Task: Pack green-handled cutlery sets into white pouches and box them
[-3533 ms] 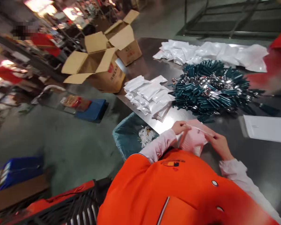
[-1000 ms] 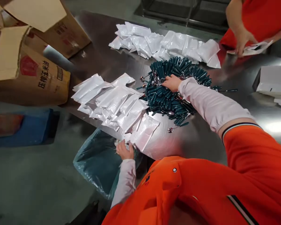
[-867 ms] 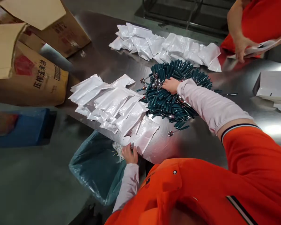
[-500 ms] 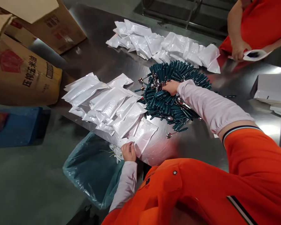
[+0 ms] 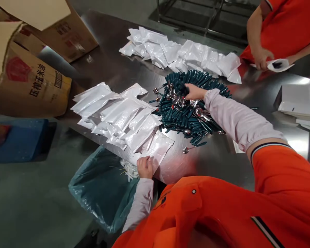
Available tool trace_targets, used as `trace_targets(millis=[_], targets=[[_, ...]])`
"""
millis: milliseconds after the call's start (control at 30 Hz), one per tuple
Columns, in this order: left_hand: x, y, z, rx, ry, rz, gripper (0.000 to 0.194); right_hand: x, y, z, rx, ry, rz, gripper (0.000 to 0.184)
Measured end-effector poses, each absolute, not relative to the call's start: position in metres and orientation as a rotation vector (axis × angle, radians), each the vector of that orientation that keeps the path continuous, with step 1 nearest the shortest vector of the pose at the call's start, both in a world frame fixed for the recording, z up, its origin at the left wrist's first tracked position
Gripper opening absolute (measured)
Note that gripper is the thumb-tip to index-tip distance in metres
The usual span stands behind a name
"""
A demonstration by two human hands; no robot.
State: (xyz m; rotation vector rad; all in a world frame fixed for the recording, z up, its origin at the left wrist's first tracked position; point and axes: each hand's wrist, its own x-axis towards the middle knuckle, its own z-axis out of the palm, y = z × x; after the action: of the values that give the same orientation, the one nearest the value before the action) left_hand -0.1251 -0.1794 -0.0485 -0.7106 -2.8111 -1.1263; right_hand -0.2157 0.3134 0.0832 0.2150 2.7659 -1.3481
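My right hand (image 5: 195, 92) is closed on several spoons with dark green handles, whose blurred handle ends stick out past my fingers. It is over a big heap of the same spoons (image 5: 181, 115) with shiny metal bowls. One loose spoon (image 5: 186, 150) lies in front of the heap. My left hand (image 5: 145, 167) rests at the table's near edge with its fingers curled, against the end of a white padded envelope (image 5: 160, 146). Whether the fingers pinch that envelope is hidden. To the left, more white padded envelopes (image 5: 121, 112) lie in overlapping rows.
A second row of filled white envelopes (image 5: 186, 51) lies behind the spoons on the metal table (image 5: 103, 65). Cardboard boxes (image 5: 41, 81) stand at left. Below the edge is a blue-lined bin (image 5: 100, 193). At right are stacked envelopes (image 5: 299, 100) and a co-worker's hand (image 5: 262, 58) on an envelope.
My right hand has lifted slightly and moved right, with spoon handles now showing in its fingers. More spoon bowls are uncovered beneath it. My left hand stays nearly still.
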Motion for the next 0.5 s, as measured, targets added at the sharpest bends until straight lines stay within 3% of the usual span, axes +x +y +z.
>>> trace_targets(millis=[133,200,267,333,500], targets=[[-0.140,-0.123,-0.011,-0.857,-2.546,-1.354,0.031,-0.203,0.304,0.115,0.195,2.319,-2.196,0.036],[-0.151,-0.080,0.011,-0.917,-2.434,-1.617,0.052,-0.184,0.280,0.123,0.200,2.055,-2.391,0.038],[-0.159,-0.035,0.025,-1.028,-2.369,-1.933,0.081,-0.157,0.244,0.122,0.300,1.806,-2.492,0.037],[-0.158,0.003,0.029,-1.174,-2.390,-2.135,0.096,-0.126,0.201,0.114,0.496,1.735,-2.512,0.034],[-0.118,0.041,0.010,-1.232,-2.611,-2.248,0.080,-0.061,0.120,0.082,1.221,1.794,-2.493,0.032]])
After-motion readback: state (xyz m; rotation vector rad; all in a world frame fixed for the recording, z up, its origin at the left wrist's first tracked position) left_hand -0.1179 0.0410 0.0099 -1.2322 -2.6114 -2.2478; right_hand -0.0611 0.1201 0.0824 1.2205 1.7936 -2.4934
